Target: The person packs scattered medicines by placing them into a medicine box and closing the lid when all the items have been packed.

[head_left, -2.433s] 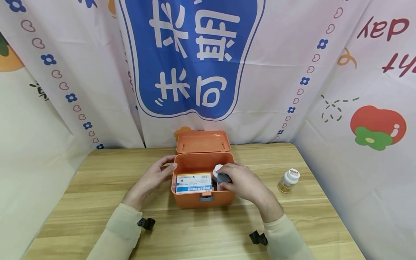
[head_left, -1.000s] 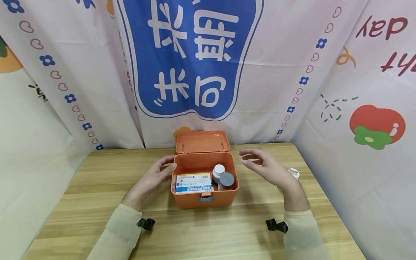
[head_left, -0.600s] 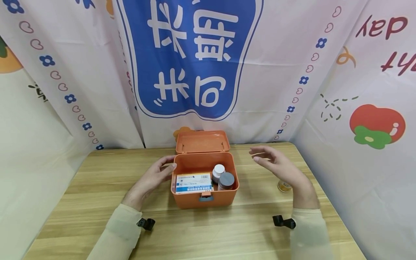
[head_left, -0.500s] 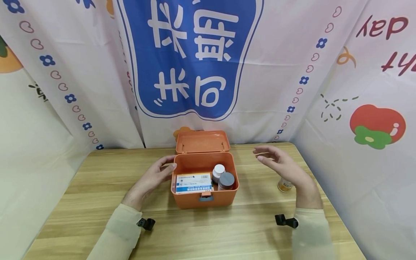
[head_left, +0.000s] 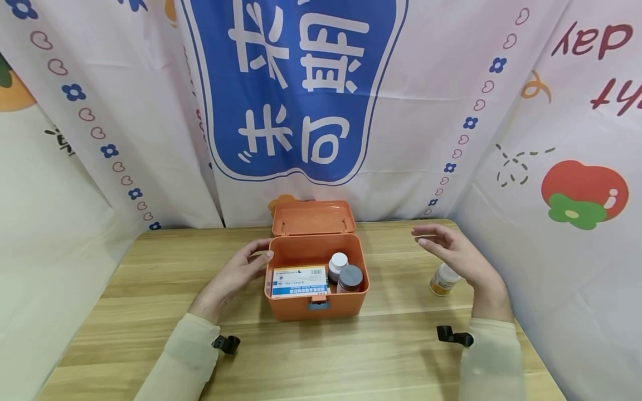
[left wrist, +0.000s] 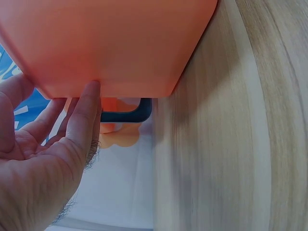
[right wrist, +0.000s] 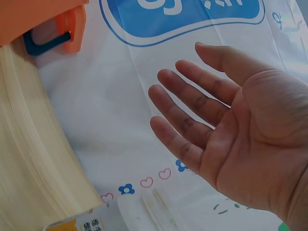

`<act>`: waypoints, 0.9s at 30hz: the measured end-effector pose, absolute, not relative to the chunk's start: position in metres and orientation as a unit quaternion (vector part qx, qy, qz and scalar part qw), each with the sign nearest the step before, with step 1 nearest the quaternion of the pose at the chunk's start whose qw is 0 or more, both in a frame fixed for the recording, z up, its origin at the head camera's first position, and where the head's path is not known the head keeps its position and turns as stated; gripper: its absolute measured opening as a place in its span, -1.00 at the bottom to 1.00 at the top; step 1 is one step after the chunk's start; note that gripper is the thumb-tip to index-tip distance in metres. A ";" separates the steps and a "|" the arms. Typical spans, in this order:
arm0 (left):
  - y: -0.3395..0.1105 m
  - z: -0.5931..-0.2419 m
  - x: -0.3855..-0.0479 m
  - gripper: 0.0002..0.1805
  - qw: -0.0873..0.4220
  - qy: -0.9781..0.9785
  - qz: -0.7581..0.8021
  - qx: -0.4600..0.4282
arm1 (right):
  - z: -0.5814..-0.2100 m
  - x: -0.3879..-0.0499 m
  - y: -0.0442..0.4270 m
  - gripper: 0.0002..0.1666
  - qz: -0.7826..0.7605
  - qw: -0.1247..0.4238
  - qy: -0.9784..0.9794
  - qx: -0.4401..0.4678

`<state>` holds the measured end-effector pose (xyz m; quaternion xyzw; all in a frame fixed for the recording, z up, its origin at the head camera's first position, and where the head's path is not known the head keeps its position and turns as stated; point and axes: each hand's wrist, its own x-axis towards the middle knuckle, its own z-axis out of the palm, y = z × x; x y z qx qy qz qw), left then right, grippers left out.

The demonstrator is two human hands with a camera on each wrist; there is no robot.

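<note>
An orange storage box stands on the table, its lid tipped back. Inside lie a white-and-blue medicine carton, a white-capped bottle and a grey-lidded jar. My left hand rests at the box's left side; in the left wrist view its extended fingers touch the orange wall. Off to the right, my right hand hovers with nothing in it, fingers relaxed and spread in the right wrist view. Just below it a white pill bottle with a yellow label stands upright, its cap partly hidden by the hand.
The wooden table runs back to a printed cloth, which also hangs at both sides. A dark carry handle shows beyond the box in the left wrist view. A black wrist camera sits by the right sleeve.
My right hand has let go of the grey-lidded jar, leaving it in the box, and has moved right to above the pill bottle. The left hand and box have stayed put.
</note>
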<state>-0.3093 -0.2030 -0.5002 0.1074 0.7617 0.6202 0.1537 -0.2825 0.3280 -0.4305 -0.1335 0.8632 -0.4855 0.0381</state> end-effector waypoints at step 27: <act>-0.204 -0.498 -0.309 -0.27 0.157 0.759 0.621 0.113 | -0.461 -0.297 0.380 -0.37 -0.485 0.097 0.864 -0.096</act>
